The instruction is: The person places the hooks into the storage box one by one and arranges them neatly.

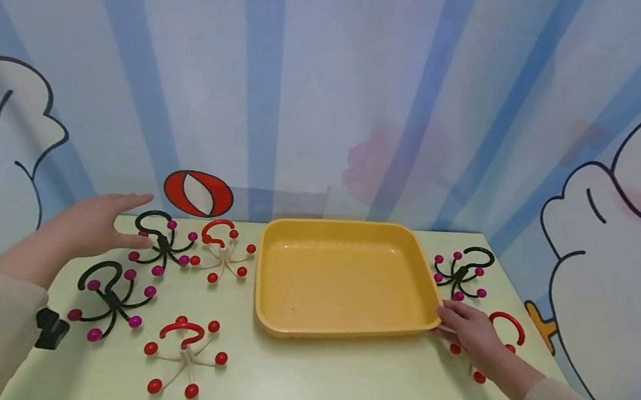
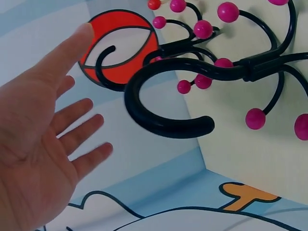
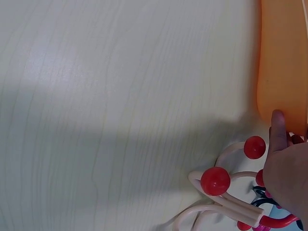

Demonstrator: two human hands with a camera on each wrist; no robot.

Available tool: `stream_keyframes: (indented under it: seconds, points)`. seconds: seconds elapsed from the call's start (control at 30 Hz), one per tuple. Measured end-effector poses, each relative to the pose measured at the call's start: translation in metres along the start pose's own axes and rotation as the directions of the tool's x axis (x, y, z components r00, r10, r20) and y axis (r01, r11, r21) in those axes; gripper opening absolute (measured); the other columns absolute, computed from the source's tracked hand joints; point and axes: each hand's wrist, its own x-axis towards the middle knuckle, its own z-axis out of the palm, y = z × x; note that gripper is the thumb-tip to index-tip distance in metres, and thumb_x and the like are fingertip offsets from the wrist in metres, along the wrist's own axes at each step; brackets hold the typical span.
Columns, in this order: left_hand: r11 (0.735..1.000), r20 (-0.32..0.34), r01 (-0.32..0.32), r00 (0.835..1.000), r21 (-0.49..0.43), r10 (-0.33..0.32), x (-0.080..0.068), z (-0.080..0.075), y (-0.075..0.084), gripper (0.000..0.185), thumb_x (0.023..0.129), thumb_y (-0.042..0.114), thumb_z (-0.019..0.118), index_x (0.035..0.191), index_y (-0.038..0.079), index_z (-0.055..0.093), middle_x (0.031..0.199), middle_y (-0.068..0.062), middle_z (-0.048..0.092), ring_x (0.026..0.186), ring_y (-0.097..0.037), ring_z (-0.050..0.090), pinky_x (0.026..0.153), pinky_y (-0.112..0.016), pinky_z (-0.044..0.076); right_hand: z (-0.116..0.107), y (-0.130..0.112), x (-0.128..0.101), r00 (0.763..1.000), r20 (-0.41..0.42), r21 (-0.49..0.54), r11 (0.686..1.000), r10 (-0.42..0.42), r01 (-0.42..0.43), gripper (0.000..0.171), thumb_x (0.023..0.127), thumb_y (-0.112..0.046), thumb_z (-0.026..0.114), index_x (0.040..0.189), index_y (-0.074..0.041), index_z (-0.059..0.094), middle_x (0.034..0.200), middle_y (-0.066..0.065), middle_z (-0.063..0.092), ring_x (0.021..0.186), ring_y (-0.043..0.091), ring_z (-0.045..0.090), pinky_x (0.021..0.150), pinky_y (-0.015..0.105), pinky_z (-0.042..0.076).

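A shallow yellow tray (image 1: 347, 281) stands in the middle of the table. My right hand (image 1: 472, 333) holds its near right corner, thumb at the rim; in the right wrist view a finger lies along the tray's orange-looking outer wall (image 3: 284, 62). Beneath that hand is a red-and-white head massager (image 3: 231, 202), partly hidden. On the left, my left hand (image 1: 89, 224) hovers with fingers extended, holding nothing, beside a black head massager (image 1: 163, 245) with pink balls. In the left wrist view, the palm (image 2: 33, 159) is apart from a black hooked handle (image 2: 144, 106).
More head massagers lie left of the tray: a black one (image 1: 113, 301), a red-and-white one (image 1: 223, 255) behind and another (image 1: 187, 355) in front. A further black one (image 1: 459, 274) lies right of the tray. A printed curtain (image 1: 331, 97) borders the table's back.
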Motion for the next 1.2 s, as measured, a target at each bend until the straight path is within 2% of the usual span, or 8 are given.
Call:
stream_keyframes:
  seconds: [0.23,0.47,0.67,0.97,1.2]
  points:
    - [0.999,0.0,0.021,1.0,-0.046,-0.021,0.014,0.003,-0.001,0.091,0.093,0.038,0.085,0.163,0.001,0.039,0.158,-0.039,0.04,0.144,-0.062,0.035,0.111,-0.079,0.036,0.0,0.001,-0.002,1.0,-0.017,0.006,1.0,-0.001,0.001,0.062,0.112,-0.031,0.059,0.157,0.008,0.041,0.15,0.028,0.057,0.12,0.029,0.073,0.101,0.039,0.058]
    - [0.997,-0.063,0.014,0.998,-0.078,-0.019,0.023,0.01,-0.01,0.062,0.097,0.024,0.08,0.148,-0.002,0.057,0.145,-0.038,0.055,0.135,-0.059,0.047,0.106,-0.077,0.043,0.0,0.0,-0.001,1.0,-0.013,0.013,1.0,-0.012,0.012,0.06,0.112,-0.03,0.06,0.156,0.007,0.043,0.146,0.026,0.06,0.116,0.026,0.075,0.1,0.038,0.059]
    - [0.996,-0.108,-0.012,0.994,-0.089,0.003,0.027,0.014,-0.013,0.048,0.098,0.02,0.079,0.139,-0.002,0.065,0.135,-0.033,0.064,0.126,-0.055,0.056,0.103,-0.073,0.048,0.0,-0.001,0.0,1.0,-0.011,0.013,1.0,-0.014,0.014,0.061,0.112,-0.031,0.06,0.157,0.007,0.042,0.148,0.027,0.059,0.117,0.026,0.075,0.1,0.038,0.059]
    - [0.995,-0.142,-0.052,0.989,-0.082,0.04,0.032,0.015,-0.008,0.032,0.099,0.01,0.076,0.127,-0.005,0.071,0.116,-0.027,0.074,0.109,-0.045,0.068,0.096,-0.066,0.054,-0.002,0.001,0.0,1.0,-0.018,0.012,1.0,-0.001,0.001,0.063,0.112,-0.031,0.059,0.158,0.007,0.04,0.149,0.027,0.058,0.117,0.027,0.075,0.099,0.036,0.059]
    - [0.995,-0.145,-0.079,0.987,-0.054,0.07,0.035,0.012,-0.005,0.02,0.097,0.003,0.075,0.115,-0.005,0.075,0.1,-0.019,0.078,0.094,-0.037,0.073,0.088,-0.061,0.06,0.002,0.002,0.001,1.0,-0.022,0.024,1.0,0.008,-0.007,0.06,0.113,-0.029,0.057,0.157,0.008,0.042,0.15,0.03,0.056,0.115,0.027,0.075,0.098,0.037,0.06]
